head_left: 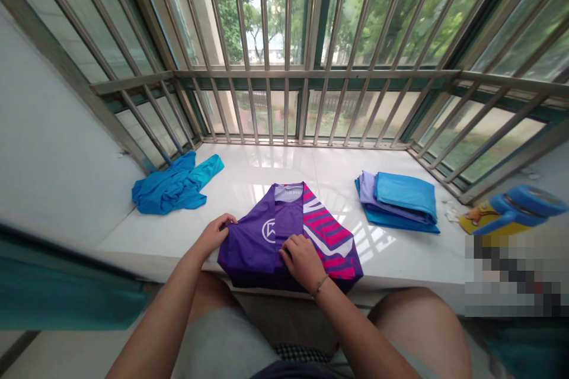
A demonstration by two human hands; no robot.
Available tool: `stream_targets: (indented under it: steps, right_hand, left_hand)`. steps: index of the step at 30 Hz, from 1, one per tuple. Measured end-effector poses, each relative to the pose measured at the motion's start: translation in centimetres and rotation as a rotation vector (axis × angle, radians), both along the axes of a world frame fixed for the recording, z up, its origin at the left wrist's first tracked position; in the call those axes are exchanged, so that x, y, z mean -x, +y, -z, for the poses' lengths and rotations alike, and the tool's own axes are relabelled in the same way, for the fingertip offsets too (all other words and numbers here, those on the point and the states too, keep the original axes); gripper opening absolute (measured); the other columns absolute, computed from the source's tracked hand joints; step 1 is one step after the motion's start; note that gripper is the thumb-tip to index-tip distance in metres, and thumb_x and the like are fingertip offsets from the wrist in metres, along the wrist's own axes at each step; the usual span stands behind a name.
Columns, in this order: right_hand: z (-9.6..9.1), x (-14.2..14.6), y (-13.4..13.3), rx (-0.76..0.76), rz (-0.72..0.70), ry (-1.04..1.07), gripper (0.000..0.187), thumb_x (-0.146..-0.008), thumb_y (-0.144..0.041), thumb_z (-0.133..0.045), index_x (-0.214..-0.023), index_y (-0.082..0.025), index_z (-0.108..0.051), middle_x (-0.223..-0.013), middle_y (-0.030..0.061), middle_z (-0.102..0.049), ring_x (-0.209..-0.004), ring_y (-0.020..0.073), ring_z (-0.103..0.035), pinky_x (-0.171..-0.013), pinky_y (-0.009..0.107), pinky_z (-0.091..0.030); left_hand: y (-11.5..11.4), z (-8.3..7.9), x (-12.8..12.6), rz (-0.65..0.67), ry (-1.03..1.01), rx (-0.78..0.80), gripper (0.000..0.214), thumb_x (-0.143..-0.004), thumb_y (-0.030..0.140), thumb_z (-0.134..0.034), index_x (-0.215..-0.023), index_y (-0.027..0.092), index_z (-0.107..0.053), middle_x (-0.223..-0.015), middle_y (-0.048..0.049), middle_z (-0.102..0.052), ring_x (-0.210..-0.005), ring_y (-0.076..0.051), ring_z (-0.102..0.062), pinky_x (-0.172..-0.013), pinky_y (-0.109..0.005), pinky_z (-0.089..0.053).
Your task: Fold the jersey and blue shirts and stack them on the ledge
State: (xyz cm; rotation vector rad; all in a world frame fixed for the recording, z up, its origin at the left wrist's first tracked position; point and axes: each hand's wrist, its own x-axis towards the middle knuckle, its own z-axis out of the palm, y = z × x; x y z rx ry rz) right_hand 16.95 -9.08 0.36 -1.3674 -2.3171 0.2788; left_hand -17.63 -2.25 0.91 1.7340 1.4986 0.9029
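A purple jersey (255,234) with a white emblem lies partly folded at the front edge of the white sill, its pink-and-white striped side (329,231) to the right. Its collar points away from me, and its lower end hangs slightly over the edge. My left hand (217,234) pinches the jersey's left side between thumb and fingers. Over the middle of the jersey, my right hand (302,257) has its fingers curled and pressed together on the cloth beside a fold line. A thin bracelet (320,286) circles the right wrist.
A crumpled blue garment (171,186) lies at the left of the sill. Folded blue and lavender cloths (404,198) are stacked on the right. Beyond them is a blue-and-yellow bottle (511,210), with a pixelated patch below. Metal window bars (302,74) close off the back.
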Motion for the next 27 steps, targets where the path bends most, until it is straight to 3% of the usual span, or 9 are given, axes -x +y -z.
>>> stream_targets:
  steps: [4,14,18,22,27]
  right_hand:
    - [0.1,-0.1,-0.1,-0.007,-0.013,0.022,0.007,-0.105,-0.028,-0.069,-0.102,-0.024,-0.066,-0.106,0.0041,-0.071,-0.1,0.023,-0.062,-0.087,0.037,-0.041]
    - [0.0,-0.2,-0.1,0.005,-0.004,0.048,0.006,-0.105,-0.029,-0.069,-0.105,-0.024,-0.067,-0.108,0.0048,-0.071,-0.102,0.0239,-0.062,-0.092,0.038,-0.041]
    - [0.1,-0.1,-0.1,-0.015,-0.004,0.029,0.005,-0.105,-0.029,-0.068,-0.105,-0.024,-0.067,-0.107,0.0048,-0.071,-0.101,0.0236,-0.061,-0.089,0.038,-0.041]
    - [0.1,0.0,-0.2,-0.018,-0.006,0.029,0.005,-0.105,-0.029,-0.067,-0.104,-0.024,-0.067,-0.107,0.0047,-0.07,-0.101,0.0239,-0.061,-0.088,0.038,-0.04]
    - [0.2,0.1,-0.2,-0.019,-0.006,0.013,0.006,-0.105,-0.029,-0.067,-0.103,-0.024,-0.066,-0.107,0.0055,-0.07,-0.102,0.0247,-0.06,-0.088,0.038,-0.039]
  left_hand:
    - [-0.3,0.0,0.3,-0.033,0.004,-0.004,0.028,-0.079,0.032,-0.056,-0.099,0.022,-0.073,-0.095,-0.0032,-0.077,-0.094,-0.025,-0.072,-0.09,-0.038,-0.059]
    - [-0.8,1.5,1.8,0.034,0.237,-0.208,0.03,-0.078,0.024,-0.054,-0.093,0.024,-0.08,-0.118,-0.0091,-0.075,-0.12,-0.028,-0.069,-0.112,-0.046,-0.053]
    - [-0.5,1.5,1.6,-0.011,0.318,-0.203,0.031,-0.088,0.026,-0.048,-0.087,0.024,-0.08,-0.114,-0.0093,-0.076,-0.116,-0.028,-0.069,-0.109,-0.045,-0.055]
    - [0.1,0.8,-0.1,-0.085,0.469,-0.225,0.031,-0.098,0.034,-0.05,-0.083,0.023,-0.075,-0.103,-0.0109,-0.076,-0.103,-0.03,-0.07,-0.103,-0.046,-0.056]
    - [1.9,0.4,-5.0,0.042,0.504,-0.365,0.03,-0.102,0.027,-0.05,-0.113,0.023,-0.078,-0.12,-0.0124,-0.079,-0.116,-0.03,-0.072,-0.111,-0.049,-0.055]
